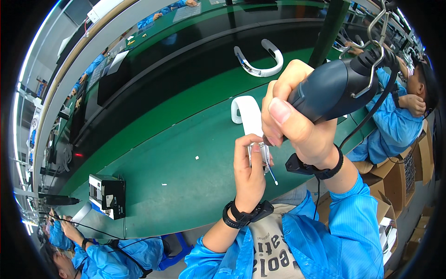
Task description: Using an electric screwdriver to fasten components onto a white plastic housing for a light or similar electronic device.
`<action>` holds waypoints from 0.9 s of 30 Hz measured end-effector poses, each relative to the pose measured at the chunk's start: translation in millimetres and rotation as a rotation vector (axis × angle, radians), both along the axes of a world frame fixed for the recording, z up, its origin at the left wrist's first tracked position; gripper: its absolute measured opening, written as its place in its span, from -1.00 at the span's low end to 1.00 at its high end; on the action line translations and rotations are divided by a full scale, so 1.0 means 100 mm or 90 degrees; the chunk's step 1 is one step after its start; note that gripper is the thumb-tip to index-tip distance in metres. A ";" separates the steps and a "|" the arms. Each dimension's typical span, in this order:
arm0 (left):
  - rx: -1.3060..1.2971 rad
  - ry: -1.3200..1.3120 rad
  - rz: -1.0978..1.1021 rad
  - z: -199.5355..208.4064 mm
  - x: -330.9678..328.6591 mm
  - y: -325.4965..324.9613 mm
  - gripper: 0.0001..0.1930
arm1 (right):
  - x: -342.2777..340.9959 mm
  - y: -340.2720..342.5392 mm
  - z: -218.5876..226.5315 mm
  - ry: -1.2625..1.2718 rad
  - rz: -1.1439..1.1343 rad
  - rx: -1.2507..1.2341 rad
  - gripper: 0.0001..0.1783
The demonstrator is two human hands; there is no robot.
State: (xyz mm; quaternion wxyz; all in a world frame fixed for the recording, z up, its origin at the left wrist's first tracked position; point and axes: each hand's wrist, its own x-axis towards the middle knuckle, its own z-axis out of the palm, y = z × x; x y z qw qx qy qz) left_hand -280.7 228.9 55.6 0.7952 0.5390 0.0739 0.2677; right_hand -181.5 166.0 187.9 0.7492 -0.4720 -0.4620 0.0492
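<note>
My right hand (299, 128) is wrapped round a dark blue, corded electric screwdriver (332, 88), which hangs from a metal hook (374, 69). Its lower end is hidden behind my fingers. Just left of it, my left hand (249, 169) grips the near end of a white curved neckband device (251, 116). This end looks open, showing a clear or silvery part between the fingers. A thin wire with a small white plug (276, 182) sticks out toward me. The device's far end curls over the green bench.
Another white U-shaped neckband (274, 69) lies across the bench by the dark conveyor (186, 69). A black-and-white box-shaped unit (107, 196) stands at the bench's left. Co-workers in blue sit at left (116, 260) and right (395, 116). Cardboard boxes (388, 181) are at right.
</note>
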 end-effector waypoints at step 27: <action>0.035 0.003 0.080 -0.05 -0.03 -0.05 -0.82 | -0.06 -0.01 -0.05 -0.335 -0.100 -0.092 -0.81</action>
